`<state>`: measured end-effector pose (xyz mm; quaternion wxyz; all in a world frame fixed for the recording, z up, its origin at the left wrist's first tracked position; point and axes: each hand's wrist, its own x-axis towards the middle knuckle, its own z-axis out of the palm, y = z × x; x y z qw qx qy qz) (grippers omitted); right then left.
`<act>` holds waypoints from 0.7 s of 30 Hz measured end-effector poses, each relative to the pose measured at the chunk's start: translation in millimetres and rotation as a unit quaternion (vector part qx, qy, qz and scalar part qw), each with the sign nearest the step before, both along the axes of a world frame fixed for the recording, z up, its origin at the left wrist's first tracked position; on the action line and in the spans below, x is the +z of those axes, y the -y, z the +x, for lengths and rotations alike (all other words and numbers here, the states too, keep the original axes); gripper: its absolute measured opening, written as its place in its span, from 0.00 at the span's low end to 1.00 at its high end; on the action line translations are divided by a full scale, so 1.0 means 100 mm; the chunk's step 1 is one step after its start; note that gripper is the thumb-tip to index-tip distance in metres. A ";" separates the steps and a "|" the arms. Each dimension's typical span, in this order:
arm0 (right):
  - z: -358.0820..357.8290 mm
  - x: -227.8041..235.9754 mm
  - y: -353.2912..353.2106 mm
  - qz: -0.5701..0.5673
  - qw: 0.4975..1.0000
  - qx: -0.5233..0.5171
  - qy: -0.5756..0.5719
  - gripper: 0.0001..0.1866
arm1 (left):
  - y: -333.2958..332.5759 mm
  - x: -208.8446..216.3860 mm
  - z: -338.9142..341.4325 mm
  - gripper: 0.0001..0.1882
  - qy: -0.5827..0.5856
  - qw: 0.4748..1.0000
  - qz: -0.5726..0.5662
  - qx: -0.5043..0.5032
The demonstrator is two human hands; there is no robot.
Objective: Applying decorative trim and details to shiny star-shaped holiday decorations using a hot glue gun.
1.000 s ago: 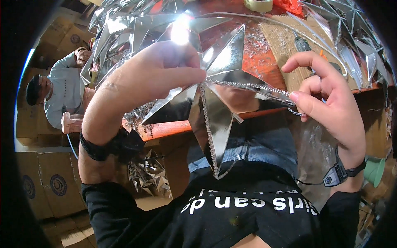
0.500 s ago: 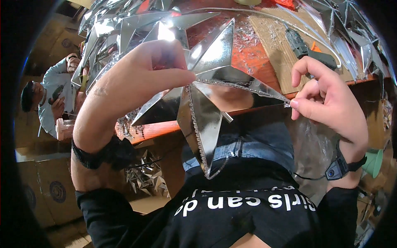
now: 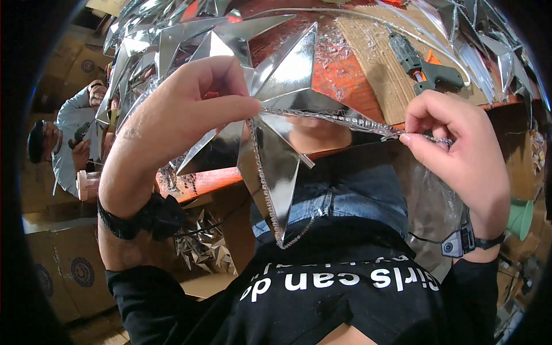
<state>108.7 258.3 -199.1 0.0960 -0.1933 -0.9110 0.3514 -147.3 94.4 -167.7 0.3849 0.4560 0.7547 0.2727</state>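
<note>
Glints on silver star (image 3: 278, 158); rim black, edges bowed.

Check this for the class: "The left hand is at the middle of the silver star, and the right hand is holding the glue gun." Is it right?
Not quite: the right hand is holding beaded silver trim, not the glue gun. The left hand is at the middle of the silver star, as the head view shows.

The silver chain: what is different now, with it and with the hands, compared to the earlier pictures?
The right hand sits slightly lower, so the glue gun, partly hidden at first, shows clearly. The end of the silver chain that hung below this hand now lies across its fingers. Unchanged: the left hand pinches the silver star near its middle.
</note>
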 end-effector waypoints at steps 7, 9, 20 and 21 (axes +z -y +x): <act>0.03 0.07 0.12 0.099 0.993 -0.017 -0.056 0.07 | 0.01 0.00 0.00 0.08 0.028 0.999 0.012 0.008; 0.03 0.07 0.09 0.256 0.964 0.039 -0.064 0.07 | 0.01 0.00 -0.01 0.07 0.038 0.999 0.008 0.005; 0.04 0.08 0.19 0.271 0.961 0.036 -0.039 0.05 | 0.06 -0.06 -0.01 0.09 -0.001 1.000 0.019 0.002; 0.05 0.10 0.19 0.288 0.956 0.037 -0.040 0.04 | 0.04 -0.04 0.00 0.09 0.000 1.000 0.017 0.005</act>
